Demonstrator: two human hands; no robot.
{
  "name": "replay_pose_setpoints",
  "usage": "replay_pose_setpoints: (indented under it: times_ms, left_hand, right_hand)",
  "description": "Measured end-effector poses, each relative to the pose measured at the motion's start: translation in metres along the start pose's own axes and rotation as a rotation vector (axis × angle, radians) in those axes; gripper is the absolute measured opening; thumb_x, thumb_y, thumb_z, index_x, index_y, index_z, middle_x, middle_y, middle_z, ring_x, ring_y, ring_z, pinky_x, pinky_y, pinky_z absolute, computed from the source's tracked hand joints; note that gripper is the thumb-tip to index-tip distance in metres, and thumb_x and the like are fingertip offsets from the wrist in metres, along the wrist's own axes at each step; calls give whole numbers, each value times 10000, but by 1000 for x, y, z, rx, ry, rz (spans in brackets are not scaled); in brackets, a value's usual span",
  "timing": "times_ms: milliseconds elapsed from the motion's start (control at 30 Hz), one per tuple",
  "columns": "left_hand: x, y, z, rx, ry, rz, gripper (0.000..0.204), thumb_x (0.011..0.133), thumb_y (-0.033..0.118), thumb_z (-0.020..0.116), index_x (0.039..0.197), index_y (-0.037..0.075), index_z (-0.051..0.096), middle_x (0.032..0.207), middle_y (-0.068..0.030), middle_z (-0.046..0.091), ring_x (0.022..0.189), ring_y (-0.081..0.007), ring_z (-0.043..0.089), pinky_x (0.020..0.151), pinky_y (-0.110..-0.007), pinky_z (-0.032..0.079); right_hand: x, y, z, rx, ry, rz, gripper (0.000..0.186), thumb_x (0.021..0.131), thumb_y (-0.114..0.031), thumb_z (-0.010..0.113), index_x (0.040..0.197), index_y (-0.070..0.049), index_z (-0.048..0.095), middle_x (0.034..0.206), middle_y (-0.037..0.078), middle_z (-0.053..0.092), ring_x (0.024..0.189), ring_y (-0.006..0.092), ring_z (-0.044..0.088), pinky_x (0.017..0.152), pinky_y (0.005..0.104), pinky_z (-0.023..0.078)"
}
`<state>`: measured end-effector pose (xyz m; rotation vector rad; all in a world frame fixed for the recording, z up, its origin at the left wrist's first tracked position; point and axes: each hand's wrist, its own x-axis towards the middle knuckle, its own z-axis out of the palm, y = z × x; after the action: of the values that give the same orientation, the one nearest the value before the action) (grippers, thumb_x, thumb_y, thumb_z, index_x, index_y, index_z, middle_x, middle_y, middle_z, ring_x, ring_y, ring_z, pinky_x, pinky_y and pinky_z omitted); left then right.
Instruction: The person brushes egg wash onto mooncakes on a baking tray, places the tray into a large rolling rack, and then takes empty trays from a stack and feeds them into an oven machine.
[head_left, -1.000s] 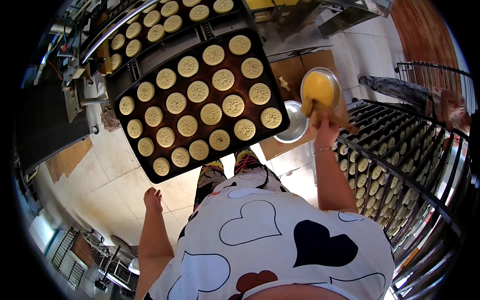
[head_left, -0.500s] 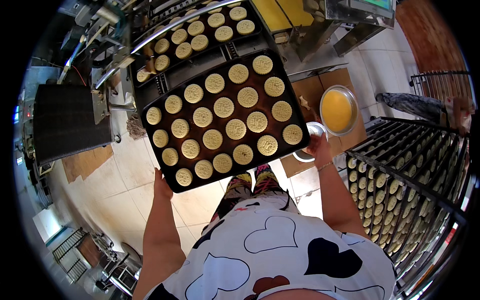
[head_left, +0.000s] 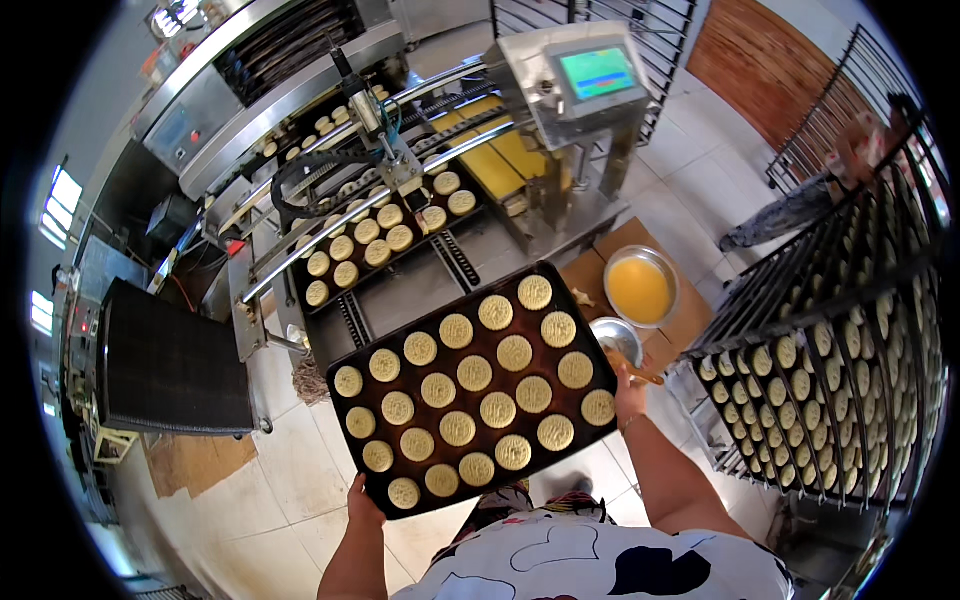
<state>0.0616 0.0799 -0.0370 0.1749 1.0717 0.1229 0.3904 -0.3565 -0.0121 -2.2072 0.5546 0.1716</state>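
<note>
Before me I hold a large black baking tray (head_left: 505, 380) bearing rows of round, pale pastries (head_left: 497, 410) with stamped tops. My left hand (head_left: 364, 497) grips its near left corner, fingers partly hidden beneath the rim. On the right edge, my right hand (head_left: 628, 392) is closed around the rim, its fingers largely out of sight. Close by that hand, a wooden-handled tool (head_left: 645, 376) slants beside a small metal bowl (head_left: 617, 338); I cannot tell whether the hand touches it. The tray's far edge lies over the near ends of the machine's rails (head_left: 455, 258).
Another tray of pastries (head_left: 377, 253) sits under the machine's printing head (head_left: 403, 170). A control screen (head_left: 597, 73) stands behind. To the right are a bowl of orange-yellow liquid (head_left: 642, 288), a rack of filled trays (head_left: 800, 400) and another person's leg (head_left: 775, 215). A dark conveyor (head_left: 175, 360) stands left.
My view has tilted up, showing more of the machine and its screen. The held tray has come back toward me, baring more of the rails. Both hands keep their grip.
</note>
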Motion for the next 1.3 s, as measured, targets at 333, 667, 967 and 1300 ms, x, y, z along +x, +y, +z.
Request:
replay_pose_setpoints:
  times_ms: [333,667,967,1300]
  left_hand:
    - [-121,-137,83,666,-291,214,581,719,112,477,1291,66,387,1247,-102,493,1140,-299,484,980,-410,384]
    - [-66,-371,90,1181,-492,-161,535,715,67,421,1249,51,426,1206,-102,527,1137,-286,499,989,-421,384]
    - [123,-508,149,1280,-403,-368,471,696,75,458,1165,98,501,1134,-86,569,1034,-302,550,916,-467,447]
    - [234,-662,330,1405,-658,90,622,730,134,606,1316,78,406,1357,-55,393,1247,-182,335,1053,-366,193]
  right_hand:
    - [-131,236,-190,498,270,380,670,845,-572,483,729,87,526,651,48,450,639,147,354,584,340,372]
    - [-264,542,-312,390,616,926,838,806,-671,390,935,128,607,885,276,614,916,369,583,814,402,425]
    - [-182,600,-300,447,663,1098,851,800,-662,440,959,163,576,863,202,615,825,272,554,790,384,427]
    - [-2,620,-309,1672,822,554,697,858,-550,427,1301,-15,368,1315,201,394,1112,331,496,953,453,402]
